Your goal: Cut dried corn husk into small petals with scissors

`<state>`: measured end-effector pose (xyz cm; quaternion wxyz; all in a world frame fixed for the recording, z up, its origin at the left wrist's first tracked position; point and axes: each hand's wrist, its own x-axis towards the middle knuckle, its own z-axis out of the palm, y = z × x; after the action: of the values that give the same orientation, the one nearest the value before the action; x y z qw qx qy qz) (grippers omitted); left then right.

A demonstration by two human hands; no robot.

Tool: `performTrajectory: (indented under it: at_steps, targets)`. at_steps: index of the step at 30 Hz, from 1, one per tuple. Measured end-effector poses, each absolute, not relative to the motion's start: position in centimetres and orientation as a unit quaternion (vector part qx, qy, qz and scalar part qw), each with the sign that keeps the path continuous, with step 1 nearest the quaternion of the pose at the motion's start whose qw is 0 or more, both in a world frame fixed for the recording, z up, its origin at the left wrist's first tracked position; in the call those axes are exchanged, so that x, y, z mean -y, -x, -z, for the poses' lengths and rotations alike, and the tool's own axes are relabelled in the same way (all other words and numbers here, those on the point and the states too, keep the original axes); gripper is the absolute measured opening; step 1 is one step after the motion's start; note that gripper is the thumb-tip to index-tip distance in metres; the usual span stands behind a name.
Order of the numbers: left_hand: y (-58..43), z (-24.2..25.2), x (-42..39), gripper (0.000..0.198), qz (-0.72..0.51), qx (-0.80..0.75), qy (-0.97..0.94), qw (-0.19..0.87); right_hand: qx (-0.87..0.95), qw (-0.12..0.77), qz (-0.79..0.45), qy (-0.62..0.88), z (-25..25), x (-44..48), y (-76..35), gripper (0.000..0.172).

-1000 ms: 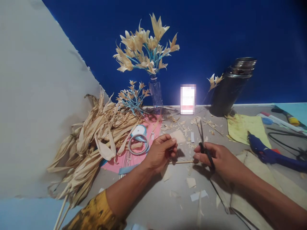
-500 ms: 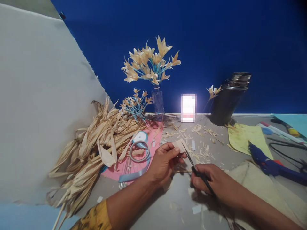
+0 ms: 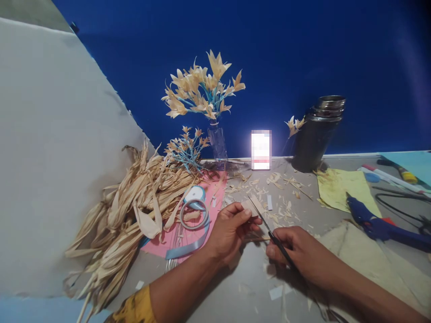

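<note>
Between the thumb and fingers of my left hand (image 3: 232, 229) is a small pale piece of corn husk (image 3: 249, 206). My right hand (image 3: 292, 251) is closed around the dark handles of a pair of scissors (image 3: 262, 213). Their blades point up and left and lie across the right side of the husk piece; whether they are slightly apart is too fine to tell. Husk scraps (image 3: 283, 211) lie scattered on the grey table around and beyond both hands.
Dried corn husks (image 3: 134, 211) pile up at left, beside a tape roll (image 3: 194, 214) and ribbon on pink paper (image 3: 215, 193). Husk flowers stand in a clear bottle (image 3: 218, 143). A lit screen (image 3: 261, 150), dark flask (image 3: 316, 139), yellow paper (image 3: 346, 188) and blue glue gun (image 3: 373, 224) are farther right.
The scissor blades have shifted slightly left across the husk piece. Both hands keep their grips. The whole view has turned a little, so the background sits farther left.
</note>
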<state>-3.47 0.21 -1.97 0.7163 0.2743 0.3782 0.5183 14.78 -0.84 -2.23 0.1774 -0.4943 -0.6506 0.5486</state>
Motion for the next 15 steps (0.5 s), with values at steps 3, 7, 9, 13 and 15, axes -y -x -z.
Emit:
performTrajectory:
  at_steps: [3, 7, 9, 13, 15]
  targets:
    - [3.48, 2.01, -0.24, 0.036, -0.521, -0.375, -0.267, 0.719, 0.634, 0.179, -0.565, 0.497, 2.13, 0.84, -14.71, 0.034]
    - [3.45, 2.06, -0.29, 0.035, -0.525, -0.373, -0.263, 0.718, 0.604, 0.178, -0.595, 0.500, 2.38, 0.94, -14.77, 0.037]
    - [3.45, 2.09, -0.34, 0.035, -0.531, -0.374, -0.263, 0.713, 0.600, 0.176, -0.601, 0.498, 2.40, 0.94, -14.85, 0.039]
    - [3.50, 2.01, -0.45, 0.036, -0.540, -0.382, -0.256, 0.705, 0.610, 0.179, -0.607, 0.477, 2.13, 0.93, -14.88, 0.041]
    - [3.54, 1.89, -0.48, 0.037, -0.546, -0.383, -0.257, 0.699, 0.627, 0.182, -0.603, 0.459, 2.10, 0.97, -14.82, 0.040]
